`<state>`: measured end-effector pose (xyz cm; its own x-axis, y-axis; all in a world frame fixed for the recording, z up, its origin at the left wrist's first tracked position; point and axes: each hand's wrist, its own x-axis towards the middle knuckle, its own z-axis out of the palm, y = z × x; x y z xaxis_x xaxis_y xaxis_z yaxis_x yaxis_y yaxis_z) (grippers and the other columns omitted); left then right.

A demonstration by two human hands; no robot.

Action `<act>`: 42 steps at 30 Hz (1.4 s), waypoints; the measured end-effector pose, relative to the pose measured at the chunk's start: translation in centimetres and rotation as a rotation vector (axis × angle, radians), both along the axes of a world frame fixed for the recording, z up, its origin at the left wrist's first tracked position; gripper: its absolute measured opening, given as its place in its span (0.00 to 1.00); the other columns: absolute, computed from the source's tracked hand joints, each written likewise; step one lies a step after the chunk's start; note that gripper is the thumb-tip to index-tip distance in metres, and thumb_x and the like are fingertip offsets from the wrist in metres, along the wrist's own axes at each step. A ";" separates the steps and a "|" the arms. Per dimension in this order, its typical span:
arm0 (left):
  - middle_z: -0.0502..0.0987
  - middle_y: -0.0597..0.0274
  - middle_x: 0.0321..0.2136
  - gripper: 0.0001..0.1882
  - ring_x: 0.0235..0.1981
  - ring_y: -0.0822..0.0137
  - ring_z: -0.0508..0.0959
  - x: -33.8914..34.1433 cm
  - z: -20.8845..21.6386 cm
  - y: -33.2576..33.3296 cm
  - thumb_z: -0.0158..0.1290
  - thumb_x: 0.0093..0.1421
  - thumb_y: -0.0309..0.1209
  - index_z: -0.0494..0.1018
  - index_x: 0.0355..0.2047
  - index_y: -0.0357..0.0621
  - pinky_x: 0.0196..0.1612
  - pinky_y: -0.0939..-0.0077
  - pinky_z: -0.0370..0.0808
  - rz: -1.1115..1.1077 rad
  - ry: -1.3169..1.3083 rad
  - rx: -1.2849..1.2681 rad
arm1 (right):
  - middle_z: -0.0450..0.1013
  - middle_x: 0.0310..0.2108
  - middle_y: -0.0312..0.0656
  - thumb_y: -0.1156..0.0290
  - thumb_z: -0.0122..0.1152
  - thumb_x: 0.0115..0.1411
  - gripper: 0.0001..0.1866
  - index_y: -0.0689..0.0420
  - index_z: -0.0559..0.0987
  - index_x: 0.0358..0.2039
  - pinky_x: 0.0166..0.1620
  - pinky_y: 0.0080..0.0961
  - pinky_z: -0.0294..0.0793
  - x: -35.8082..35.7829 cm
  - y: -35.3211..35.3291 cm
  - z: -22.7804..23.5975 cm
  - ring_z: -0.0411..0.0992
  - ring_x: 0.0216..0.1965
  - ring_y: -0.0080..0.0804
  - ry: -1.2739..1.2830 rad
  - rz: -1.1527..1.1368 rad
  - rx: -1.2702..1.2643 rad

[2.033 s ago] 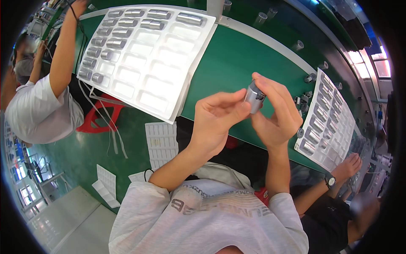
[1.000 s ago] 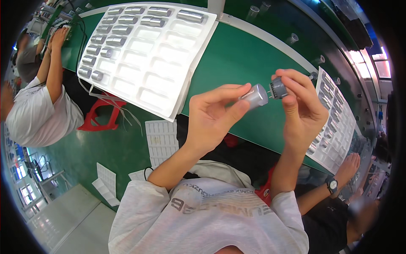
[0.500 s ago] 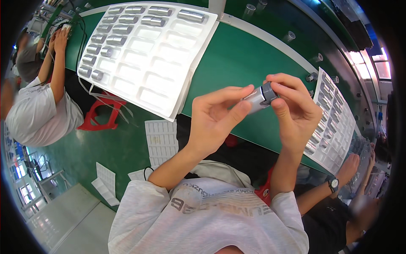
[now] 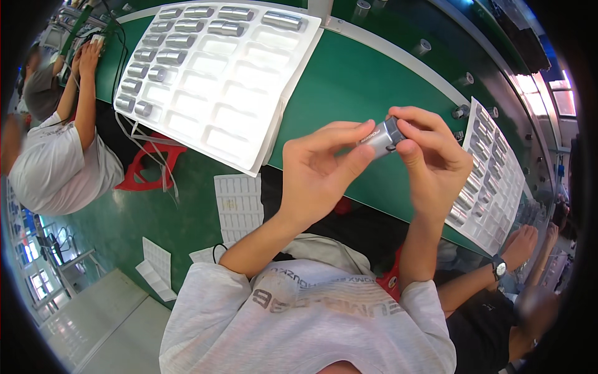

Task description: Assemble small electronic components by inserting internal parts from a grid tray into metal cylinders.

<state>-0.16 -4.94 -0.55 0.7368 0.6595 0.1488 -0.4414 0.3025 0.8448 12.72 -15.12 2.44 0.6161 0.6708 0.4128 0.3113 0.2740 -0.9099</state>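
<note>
Above the near edge of the green table, a small silver cylinder [image 4: 380, 138] with a dark grey end piece [image 4: 396, 126] is held tilted between my hands. My left hand [image 4: 321, 171] pinches the silver body between thumb and fingertips. On the dark end, the thumb and fingers of my right hand [image 4: 440, 165] are closed, covering part of it. To the left lies a white moulded tray [image 4: 249, 106], its far and left pockets filled with silver cylinders and others bare.
A second white tray [image 4: 492, 227] with silver cylinders lies at the right, near a co-worker's watch-wearing arm [image 4: 473, 287]. Several cylinders stand along a dark green strip [image 4: 408, 59] beyond the metal edge. A co-worker [image 4: 62, 168] sits at the far left by a red stool [image 4: 146, 171].
The silver cylinder has turned slightly in my fingers, and less of its dark end piece shows. Both hands stay nearly in place. At right, the co-worker's watch arm has shifted.
</note>
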 end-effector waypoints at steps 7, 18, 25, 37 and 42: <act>0.77 0.52 0.44 0.15 0.46 0.67 0.76 0.2 -0.4 0.2 0.56 0.59 0.16 0.76 0.47 0.32 0.47 0.75 0.77 -0.063 0.039 -0.216 | 0.77 0.42 0.54 0.81 0.70 0.51 0.11 0.66 0.82 0.37 0.48 0.29 0.76 -1.2 0.6 -1.8 0.76 0.44 0.37 0.052 -0.144 0.048; 0.79 0.54 0.42 0.14 0.41 0.69 0.79 0.5 -0.1 0.0 0.57 0.59 0.18 0.76 0.47 0.32 0.47 0.76 0.77 -0.099 0.019 -0.345 | 0.76 0.44 0.53 0.81 0.76 0.38 0.27 0.64 0.79 0.43 0.46 0.30 0.78 -0.8 0.9 -0.4 0.77 0.44 0.42 -0.455 -0.127 -0.057; 0.79 0.54 0.41 0.13 0.40 0.69 0.79 0.9 -0.3 -0.5 0.57 0.60 0.18 0.76 0.46 0.32 0.45 0.76 0.77 -0.144 0.048 -0.361 | 0.77 0.41 0.52 0.88 0.67 0.39 0.23 0.67 0.79 0.41 0.43 0.28 0.80 -0.8 1.4 -2.5 0.78 0.43 0.43 -0.711 -0.312 0.042; 0.78 0.52 0.44 0.17 0.46 0.65 0.79 0.5 -1.2 3.6 0.54 0.60 0.18 0.70 0.50 0.31 0.49 0.72 0.77 -0.180 0.147 -0.169 | 0.76 0.44 0.49 0.76 0.69 0.52 0.15 0.64 0.80 0.41 0.49 0.28 0.74 5.8 3.3 -0.8 0.75 0.44 0.35 -0.169 0.322 -0.283; 0.78 0.50 0.37 0.15 0.42 0.48 0.77 -2.7 0.4 13.0 0.54 0.50 0.18 0.78 0.40 0.40 0.46 0.64 0.73 0.544 0.452 1.003 | 0.79 0.35 0.42 0.71 0.65 0.54 0.12 0.59 0.81 0.39 0.42 0.25 0.75 22.5 7.5 -2.2 0.78 0.35 0.31 -0.638 -0.582 -0.511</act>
<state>-2.84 8.02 -0.15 0.5179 0.6380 0.5698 0.0862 -0.7017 0.7073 35.25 -7.66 0.24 0.6685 0.5244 0.5273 0.7434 -0.4532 -0.4918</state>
